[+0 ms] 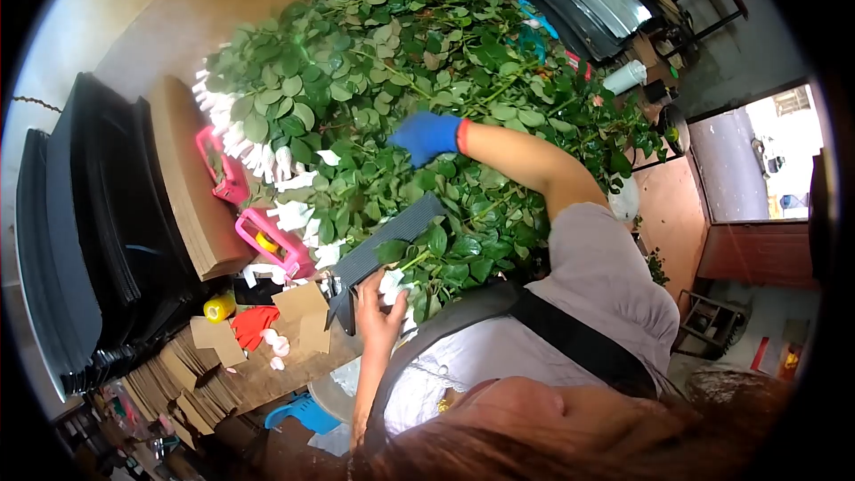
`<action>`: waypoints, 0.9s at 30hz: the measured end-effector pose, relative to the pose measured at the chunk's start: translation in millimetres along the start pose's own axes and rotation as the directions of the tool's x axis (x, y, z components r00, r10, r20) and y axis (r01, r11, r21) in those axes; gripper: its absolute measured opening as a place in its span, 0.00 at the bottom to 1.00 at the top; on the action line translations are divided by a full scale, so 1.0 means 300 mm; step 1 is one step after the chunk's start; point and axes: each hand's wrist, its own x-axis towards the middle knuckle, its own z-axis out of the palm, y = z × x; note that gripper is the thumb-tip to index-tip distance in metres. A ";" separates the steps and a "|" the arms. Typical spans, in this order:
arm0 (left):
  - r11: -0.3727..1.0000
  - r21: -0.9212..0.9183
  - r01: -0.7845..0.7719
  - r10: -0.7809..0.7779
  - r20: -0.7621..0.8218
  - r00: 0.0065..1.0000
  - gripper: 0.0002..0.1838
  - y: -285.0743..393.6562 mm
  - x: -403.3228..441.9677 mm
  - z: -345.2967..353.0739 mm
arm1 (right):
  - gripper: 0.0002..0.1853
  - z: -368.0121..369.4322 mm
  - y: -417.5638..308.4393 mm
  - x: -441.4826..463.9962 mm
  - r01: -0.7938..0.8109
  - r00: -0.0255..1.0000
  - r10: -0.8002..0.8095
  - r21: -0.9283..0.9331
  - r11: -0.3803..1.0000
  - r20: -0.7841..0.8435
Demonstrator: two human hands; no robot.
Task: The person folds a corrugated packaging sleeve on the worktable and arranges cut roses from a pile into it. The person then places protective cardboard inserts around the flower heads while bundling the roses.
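Note:
A large heap of leafy rose stems (383, 62) covers the worktable, with white-wrapped flower heads (258, 156) lined along its left side. My right hand (429, 136), in a blue glove with a red cuff, reaches into the leaves near the middle of the heap; its fingers are partly hidden among them. My bare left hand (379, 313) is low in the view, fingers curled round a white-wrapped rose (392, 287) whose leafy stem points right. Just above that hand, a dark grey corrugated strip (398, 236) lies slanted against the foliage.
Two pink plastic holders (276, 245) stand left of the heap. Nearby are yellow tape (219, 306), a red scrap (254, 325), pale petals (278, 345) and cardboard pieces (303, 312). Black sheets (107, 232) lean at far left. A doorway (757, 156) opens at right.

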 end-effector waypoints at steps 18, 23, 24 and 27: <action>0.998 0.059 0.025 -0.027 0.023 0.999 0.31 0.003 -0.011 -0.008 | 0.20 -0.154 -0.033 -0.279 -0.256 0.898 0.262 0.066 0.965 -0.353; 0.997 -0.058 0.042 -0.041 0.021 0.999 0.30 0.002 -0.014 0.000 | 0.14 0.095 -0.019 -0.282 -0.103 0.994 0.104 -0.016 0.995 0.038; 0.992 -0.103 0.076 -0.072 0.033 0.997 0.29 -0.018 -0.015 0.004 | 0.14 0.184 0.021 -0.216 -0.067 0.995 0.073 -0.095 0.993 0.064; 0.996 -0.062 0.059 -0.057 0.032 0.998 0.29 -0.040 -0.016 0.006 | 0.16 0.217 0.084 -0.128 -0.121 0.981 0.127 0.050 0.991 -0.147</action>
